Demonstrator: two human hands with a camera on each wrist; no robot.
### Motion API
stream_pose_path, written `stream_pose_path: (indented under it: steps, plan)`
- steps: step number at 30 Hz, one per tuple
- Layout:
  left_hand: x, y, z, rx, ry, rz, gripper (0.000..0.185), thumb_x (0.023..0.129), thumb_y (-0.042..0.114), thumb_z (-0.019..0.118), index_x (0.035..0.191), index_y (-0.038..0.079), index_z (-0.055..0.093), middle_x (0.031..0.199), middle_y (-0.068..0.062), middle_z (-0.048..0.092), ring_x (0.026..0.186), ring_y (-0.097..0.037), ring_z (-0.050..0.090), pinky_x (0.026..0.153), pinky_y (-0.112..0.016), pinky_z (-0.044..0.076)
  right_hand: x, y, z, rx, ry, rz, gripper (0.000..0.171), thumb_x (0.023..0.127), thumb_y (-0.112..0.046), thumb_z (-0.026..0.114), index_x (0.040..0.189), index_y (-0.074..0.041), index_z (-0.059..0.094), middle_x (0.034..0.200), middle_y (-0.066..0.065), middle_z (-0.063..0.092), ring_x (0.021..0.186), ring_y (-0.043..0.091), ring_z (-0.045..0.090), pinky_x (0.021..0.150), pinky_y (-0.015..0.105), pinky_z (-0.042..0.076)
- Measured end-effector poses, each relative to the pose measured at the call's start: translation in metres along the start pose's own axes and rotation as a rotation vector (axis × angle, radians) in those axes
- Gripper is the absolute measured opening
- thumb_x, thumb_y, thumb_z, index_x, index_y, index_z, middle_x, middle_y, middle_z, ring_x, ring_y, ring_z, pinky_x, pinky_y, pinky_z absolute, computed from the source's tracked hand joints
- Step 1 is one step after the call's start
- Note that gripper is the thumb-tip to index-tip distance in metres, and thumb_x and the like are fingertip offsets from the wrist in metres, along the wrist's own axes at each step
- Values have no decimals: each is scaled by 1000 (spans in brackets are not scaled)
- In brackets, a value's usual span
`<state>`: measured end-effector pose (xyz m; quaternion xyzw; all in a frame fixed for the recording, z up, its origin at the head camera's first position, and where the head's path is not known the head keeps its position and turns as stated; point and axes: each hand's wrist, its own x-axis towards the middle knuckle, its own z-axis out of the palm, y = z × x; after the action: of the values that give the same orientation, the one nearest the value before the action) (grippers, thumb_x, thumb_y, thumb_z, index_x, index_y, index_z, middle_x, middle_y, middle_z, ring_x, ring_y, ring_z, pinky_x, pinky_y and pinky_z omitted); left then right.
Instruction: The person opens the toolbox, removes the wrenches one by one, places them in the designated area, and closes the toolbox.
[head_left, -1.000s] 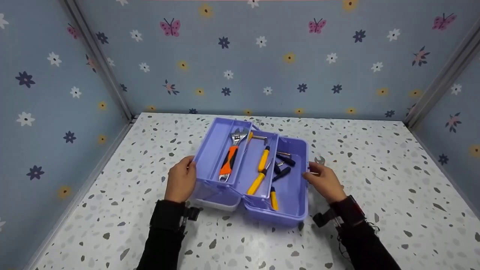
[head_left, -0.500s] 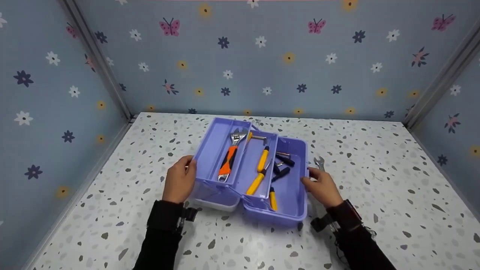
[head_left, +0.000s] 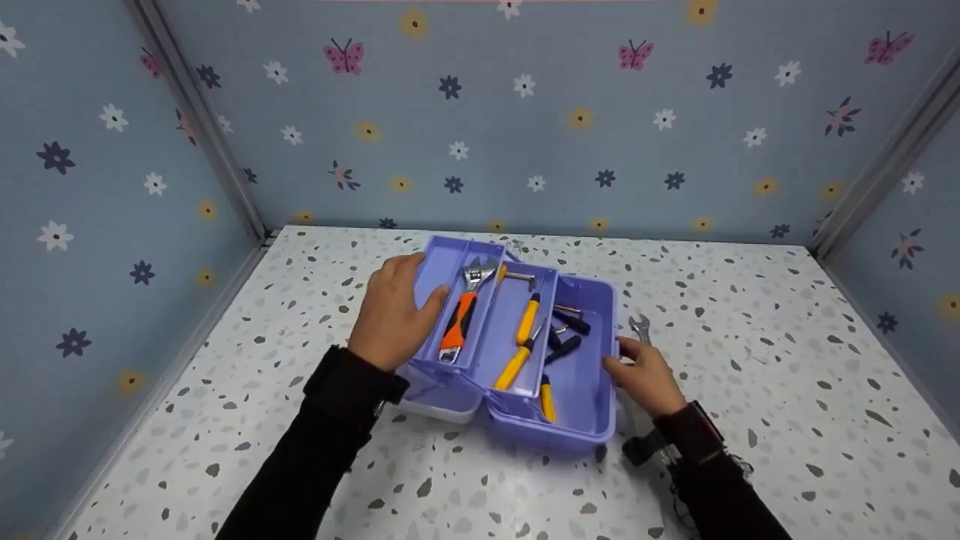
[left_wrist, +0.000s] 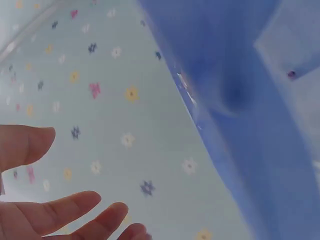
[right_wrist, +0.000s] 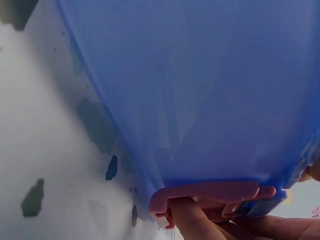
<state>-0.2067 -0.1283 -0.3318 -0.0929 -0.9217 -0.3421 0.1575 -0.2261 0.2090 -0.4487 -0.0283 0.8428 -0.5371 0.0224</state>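
A purple toolbox (head_left: 607, 420) stands on the table with its stepped trays fanned out. My left hand (head_left: 397, 311) is over the left tray (head_left: 439, 259), thumb and fingers spread with nothing between them. In that tray lies an adjustable wrench (head_left: 460, 315) with an orange and black handle. Yellow-handled tools (head_left: 516, 364) fill part of the middle tray, and black-handled tools (head_left: 564, 348) rest in the bottom. My right hand (head_left: 649, 379) holds the box's right rim, thumb inside. In the right wrist view its fingers are at a pink latch (right_wrist: 212, 191) on the box wall.
A metal open-end wrench (head_left: 640, 328) lies on the speckled table (head_left: 750, 360), just beyond my right hand. Blue flowered panels (head_left: 525, 135) close off the back and both sides. Below the left tray, the lid (head_left: 442, 409) juts out toward me.
My left hand has let go of the left tray's edge and moved up and right over that tray, fingers spreading. My right hand slid slightly nearer along the right rim. The toolbox stayed put.
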Motion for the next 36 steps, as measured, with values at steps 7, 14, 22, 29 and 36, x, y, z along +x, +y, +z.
stream_pose_path:
  steps: [7, 14, 22, 29, 36]
  plan:
    - [30, 26, 4, 142, -367, -27, 63, 100, 35, 52, 147, -5, 37, 146, -26, 45, 136, -38, 44, 115, -48, 34, 1, 1, -1, 7, 0, 5, 47, 92, -8, 57, 135, 9, 51, 131, 30, 58, 91, 19, 69, 72, 22, 57]
    - [43, 29, 16, 269, -600, -70, 26, 101, 20, 45, 89, 3, 61, 78, -9, 59, 67, -21, 55, 66, -31, 46, -1, 1, 0, 44, -6, 13, 47, 93, -8, 56, 136, 10, 50, 132, 30, 57, 90, 19, 69, 69, 20, 56]
    - [46, 31, 31, 459, -640, 20, 33, 91, 1, 52, 61, 11, 44, 61, -3, 45, 57, -17, 40, 55, -27, 36, 0, 1, -1, 34, -10, 20, 49, 92, -9, 57, 137, 9, 49, 132, 31, 56, 94, 25, 69, 71, 22, 57]
    - [46, 37, 33, 561, -668, 17, 18, 89, 3, 57, 71, 4, 61, 77, -11, 66, 65, -22, 55, 64, -31, 49, -2, -2, -2, 39, -10, 13, 48, 92, -8, 57, 136, 9, 50, 131, 30, 57, 94, 23, 69, 72, 23, 57]
    - [47, 42, 30, 580, -698, 8, 16, 88, 3, 57, 73, 5, 61, 79, -11, 67, 66, -22, 54, 60, -30, 46, -1, 0, -2, 23, -16, 15, 49, 92, -9, 57, 137, 9, 49, 133, 30, 56, 96, 24, 69, 73, 24, 58]
